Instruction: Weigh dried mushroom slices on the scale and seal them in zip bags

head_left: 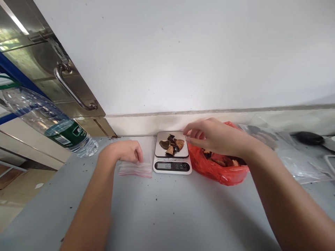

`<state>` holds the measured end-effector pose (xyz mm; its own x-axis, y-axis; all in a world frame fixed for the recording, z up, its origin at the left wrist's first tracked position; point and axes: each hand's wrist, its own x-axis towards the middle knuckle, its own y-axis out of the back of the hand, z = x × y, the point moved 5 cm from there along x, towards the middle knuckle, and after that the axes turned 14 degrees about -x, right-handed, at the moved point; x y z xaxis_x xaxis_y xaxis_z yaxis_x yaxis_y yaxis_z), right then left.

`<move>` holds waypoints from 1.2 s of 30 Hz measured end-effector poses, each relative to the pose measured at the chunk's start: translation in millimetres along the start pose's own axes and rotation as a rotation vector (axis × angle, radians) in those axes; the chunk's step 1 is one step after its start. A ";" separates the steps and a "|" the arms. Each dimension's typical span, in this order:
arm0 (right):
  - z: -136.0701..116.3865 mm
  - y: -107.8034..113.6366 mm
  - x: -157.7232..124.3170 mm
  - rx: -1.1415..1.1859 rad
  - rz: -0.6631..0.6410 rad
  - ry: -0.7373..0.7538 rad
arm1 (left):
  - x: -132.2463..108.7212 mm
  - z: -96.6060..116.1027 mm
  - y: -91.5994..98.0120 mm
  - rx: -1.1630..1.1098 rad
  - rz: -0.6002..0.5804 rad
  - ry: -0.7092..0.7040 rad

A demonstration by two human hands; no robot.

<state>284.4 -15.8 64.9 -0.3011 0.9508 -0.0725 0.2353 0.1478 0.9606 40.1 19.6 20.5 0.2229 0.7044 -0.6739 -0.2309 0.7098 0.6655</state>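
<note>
A white digital kitchen scale (160,166) stands against the wall, its display reading about 10.0. Several brown, dried, curled slices (172,145) lie on its plate. My right hand (206,134) hovers at the plate's right edge, fingers apart and nothing visible between them. Below it is an open red plastic bag (225,177) holding more dried pieces (221,161). To the left of the scale lies a stack of clear zip bags with red seal lines (136,171). My left hand (125,151) rests over these with curled fingers; its fingertips are partly hidden.
A large water bottle (60,129) leans in at the left, near a metal door with a handle (70,87). Clear plastic bags (295,169) and a black rounded object (309,137) lie at the right. Dark crumbs dot the grey table (162,223).
</note>
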 end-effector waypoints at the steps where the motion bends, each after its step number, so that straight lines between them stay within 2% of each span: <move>1: -0.2 0.6 -0.2 0.003 0.013 -0.003 | -2.4 -0.8 2.5 -0.011 0.010 -0.011; 4: -4.1 1.7 -1.0 0.039 0.072 0.011 | -14.7 1.5 14.2 -0.049 0.102 -0.116; 8: -23.7 -4.3 -0.3 0.159 0.138 0.150 | -42.7 14.1 34.4 -0.138 0.405 -0.320; 10: -38.7 -11.6 1.6 0.190 0.131 0.255 | -55.9 21.5 38.7 -0.240 0.521 -0.405; 13: -57.1 -24.2 6.6 0.127 0.108 0.330 | -68.0 32.5 38.1 -0.354 0.611 -0.501; 16: -67.0 -31.2 11.6 0.088 0.121 0.325 | -73.7 40.5 36.6 -0.388 0.697 -0.554; 20: -62.5 -30.3 16.1 0.250 0.191 0.127 | -83.3 45.0 39.8 -0.369 0.888 -0.688; 22: -58.9 -28.4 16.5 0.368 0.247 0.061 | -82.9 46.0 37.9 -0.337 0.836 -0.751; 26: -54.6 -26.9 16.9 0.535 0.319 0.073 | -66.9 45.9 23.1 -0.182 0.457 -0.694; 28: -52.8 -26.5 17.0 0.591 0.327 0.101 | -60.8 45.8 18.6 -0.131 0.373 -0.679; 31: -49.7 -25.4 17.5 0.655 0.327 0.128 | -55.5 45.1 19.7 -0.102 0.417 -0.680; 34: -47.3 -28.4 20.1 0.674 0.264 0.103 | -49.1 37.9 22.2 -0.080 0.477 -0.565; 36: -48.1 -30.4 21.6 0.660 0.246 0.108 | -45.1 34.1 21.7 -0.069 0.472 -0.490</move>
<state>226.3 -12.9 47.1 -0.2494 0.9505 0.1853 0.8083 0.0989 0.5805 57.3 3.4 76.3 0.4827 0.8719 -0.0822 -0.4650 0.3347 0.8196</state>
